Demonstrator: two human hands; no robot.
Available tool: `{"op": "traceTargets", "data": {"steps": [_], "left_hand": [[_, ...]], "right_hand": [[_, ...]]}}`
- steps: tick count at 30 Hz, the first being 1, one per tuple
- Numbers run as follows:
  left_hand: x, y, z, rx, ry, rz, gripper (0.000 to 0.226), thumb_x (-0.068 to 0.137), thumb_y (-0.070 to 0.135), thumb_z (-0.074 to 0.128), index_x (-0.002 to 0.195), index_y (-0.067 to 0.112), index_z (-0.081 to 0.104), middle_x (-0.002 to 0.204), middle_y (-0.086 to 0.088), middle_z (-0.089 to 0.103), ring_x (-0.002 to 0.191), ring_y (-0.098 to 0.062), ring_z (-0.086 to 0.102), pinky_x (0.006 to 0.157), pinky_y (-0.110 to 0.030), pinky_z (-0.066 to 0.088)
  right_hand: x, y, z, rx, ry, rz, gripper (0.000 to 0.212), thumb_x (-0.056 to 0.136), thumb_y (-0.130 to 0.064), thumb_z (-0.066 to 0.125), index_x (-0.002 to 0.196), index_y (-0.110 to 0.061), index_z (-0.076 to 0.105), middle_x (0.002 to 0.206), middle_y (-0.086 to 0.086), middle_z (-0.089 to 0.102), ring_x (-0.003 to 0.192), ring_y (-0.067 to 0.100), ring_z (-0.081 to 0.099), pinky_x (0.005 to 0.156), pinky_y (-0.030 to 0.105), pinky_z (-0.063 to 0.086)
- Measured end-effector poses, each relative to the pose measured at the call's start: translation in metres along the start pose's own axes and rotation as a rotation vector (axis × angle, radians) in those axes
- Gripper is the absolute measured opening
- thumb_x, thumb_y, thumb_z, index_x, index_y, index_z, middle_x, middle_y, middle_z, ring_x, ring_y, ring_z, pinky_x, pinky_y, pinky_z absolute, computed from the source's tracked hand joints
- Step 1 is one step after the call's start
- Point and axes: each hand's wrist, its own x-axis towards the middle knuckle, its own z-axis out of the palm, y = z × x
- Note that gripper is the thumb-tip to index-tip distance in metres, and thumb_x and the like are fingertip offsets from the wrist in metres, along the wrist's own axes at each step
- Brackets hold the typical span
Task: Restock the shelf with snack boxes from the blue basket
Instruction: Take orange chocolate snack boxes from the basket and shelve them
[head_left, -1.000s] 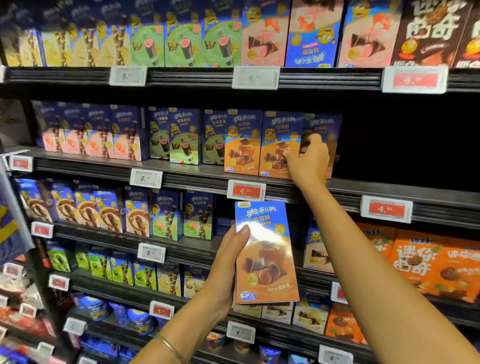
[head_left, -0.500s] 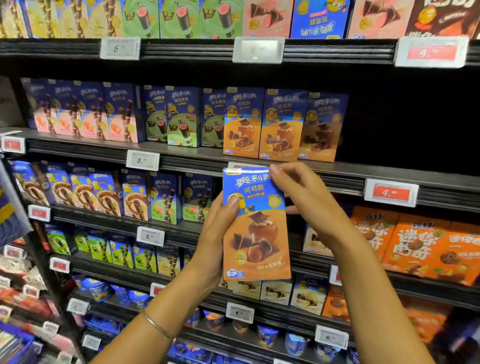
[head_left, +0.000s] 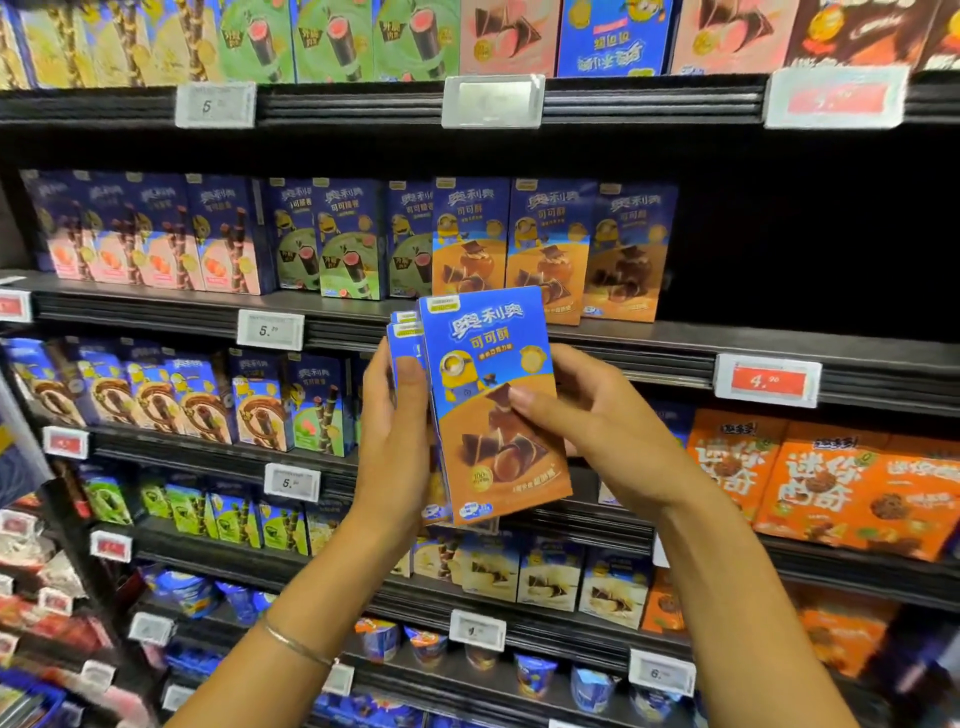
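Head view. A stack of snack boxes (head_left: 415, 364) is held upright at the centre of the frame, in front of the shelf edge (head_left: 649, 338) and clear of it. The front box (head_left: 493, 415) is blue above and orange below, tilted slightly with its top toward 11 o'clock. The top corners of at least two further boxes show just behind it at its 10 o'clock; the exact count cannot be told.

The left hand (head_left: 400, 452) grips the stack from its 9 o'clock side. The thumb lies on the front left edge and the fingers are wrapped out of sight behind. A thin bracelet (head_left: 296, 644) sits on that wrist.

The right hand (head_left: 597, 431) holds the front box from its 3 o'clock side. Its fingers are curled over the right edge and their tips press on the printed face near the middle. The thumb is hidden behind the box.

At 12 o'clock of the held stack, a row of matching boxes (head_left: 550, 249) stands upright on the shelf, three faces side by side and touching. At 3 o'clock of that row lies a dark bay (head_left: 805, 244). A red price tag (head_left: 768, 381) is fixed to the shelf rail at 3 o'clock of the hands. Orange packets (head_left: 810, 478) stand on the shelf below, at 4 o'clock.
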Motion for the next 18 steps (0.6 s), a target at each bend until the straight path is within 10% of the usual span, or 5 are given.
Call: {"op": "traceTargets", "data": {"steps": [3, 18], "left_hand": [[0.005, -0.006, -0.002, 0.002, 0.044, -0.011, 0.055, 0.092, 0.065, 0.056, 0.136, 0.032, 0.057, 0.123, 0.009, 0.076, 0.11, -0.015, 0.076, 0.083, -0.032, 0.061], [0.027, 0.014, 0.02, -0.008, -0.01, 0.016, 0.052, 0.091, 0.066, 0.052, 0.13, 0.032, 0.056, 0.111, 0.009, 0.08, 0.094, -0.013, 0.08, 0.07, -0.026, 0.063]], "right_hand": [[0.0, 0.0, -0.008, 0.079, 0.035, 0.016, 0.044, 0.085, -0.024, 0.069, 0.126, -0.011, 0.062, 0.116, 0.008, 0.075, 0.102, 0.029, 0.074, 0.082, 0.042, 0.063], [0.075, -0.01, -0.122, -0.122, 0.697, -0.176, 0.047, 0.093, -0.019, 0.069, 0.134, -0.016, 0.045, 0.112, -0.001, 0.071, 0.089, 0.011, 0.076, 0.074, 0.031, 0.062]]}}
